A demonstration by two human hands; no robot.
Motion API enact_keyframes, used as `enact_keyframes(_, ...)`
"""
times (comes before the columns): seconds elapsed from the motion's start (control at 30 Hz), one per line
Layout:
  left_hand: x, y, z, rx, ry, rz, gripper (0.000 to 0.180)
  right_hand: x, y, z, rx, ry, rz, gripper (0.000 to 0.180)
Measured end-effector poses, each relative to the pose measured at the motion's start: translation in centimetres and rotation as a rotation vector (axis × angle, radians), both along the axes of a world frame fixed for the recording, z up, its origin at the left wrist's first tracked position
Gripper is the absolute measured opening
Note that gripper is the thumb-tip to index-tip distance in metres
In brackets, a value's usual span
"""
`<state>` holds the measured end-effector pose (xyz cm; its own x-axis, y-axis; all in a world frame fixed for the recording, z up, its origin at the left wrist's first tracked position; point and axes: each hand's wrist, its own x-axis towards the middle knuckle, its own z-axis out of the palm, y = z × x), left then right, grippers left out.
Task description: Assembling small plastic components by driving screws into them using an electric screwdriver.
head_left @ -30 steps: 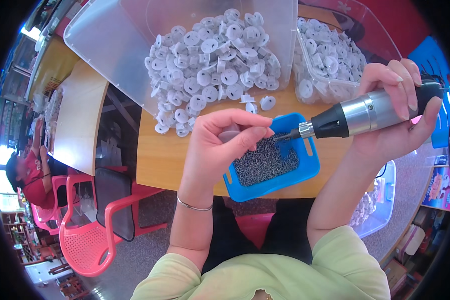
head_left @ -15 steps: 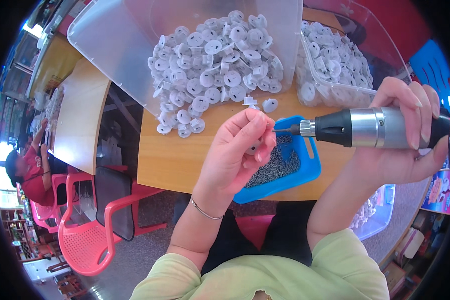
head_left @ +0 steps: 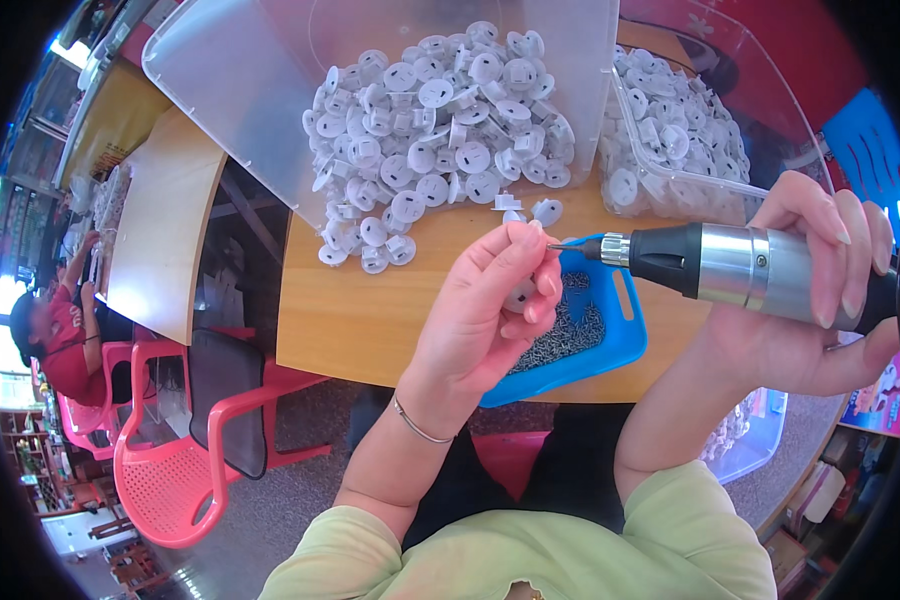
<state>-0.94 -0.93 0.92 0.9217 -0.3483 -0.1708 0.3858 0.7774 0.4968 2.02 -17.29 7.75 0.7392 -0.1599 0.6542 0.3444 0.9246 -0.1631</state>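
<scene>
My left hand (head_left: 490, 300) is closed, thumb against fingertips, around a small white round plastic piece (head_left: 520, 294) that shows between the curled fingers. Fingers cover most of what it pinches. My right hand (head_left: 810, 270) is wrapped round a silver-and-black electric screwdriver (head_left: 740, 264), held level and pointing left. The thin bit (head_left: 568, 247) ends right at my left fingertips; whether it touches the piece I cannot tell. Below both hands sits a blue tray (head_left: 625, 345) of small metal screws (head_left: 560, 335). A few loose white pieces (head_left: 546, 212) lie just beyond my left hand.
A large translucent bin (head_left: 230, 100) lies tipped, its heap of white round pieces (head_left: 435, 150) spilling onto the wooden table (head_left: 360, 320). Another clear box (head_left: 670, 185) of them stands at right. Pink chairs (head_left: 175, 490) and a seated person (head_left: 65, 340) are at left.
The screwdriver has tilted slightly, and its bit tip now sits higher by my left fingertips. My left hand has shifted a little to the right in the picture, still pinching.
</scene>
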Motion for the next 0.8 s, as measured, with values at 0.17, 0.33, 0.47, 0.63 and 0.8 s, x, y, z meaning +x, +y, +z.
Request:
enact_keyframes(0.17,0.0,-0.1,0.2,-0.004,0.023,0.003,0.019,-0.2,0.1,-0.2,-0.013,-0.043,-0.018,0.039)
enact_keyframes(0.33,0.0,-0.1,0.0,-0.047,0.046,-0.009,0.017,-0.3,-0.7,-0.7,-0.117,-0.106,-0.027,0.04)
enact_keyframes(0.47,0.0,-0.1,0.0,-0.043,0.065,-0.032,0.018,-0.4,-0.9,-0.8,-0.227,-0.158,-0.038,0.039)
enact_keyframes(0.63,-0.1,-0.3,0.1,-0.006,0.074,0.009,0.018,-0.6,-0.7,-0.7,-0.212,-0.125,-0.018,0.038)
enact_keyframes(0.8,0.0,-0.3,-0.1,-0.008,0.048,-0.015,0.017,-0.1,-1.0,-0.7,-0.202,-0.133,-0.054,0.04)
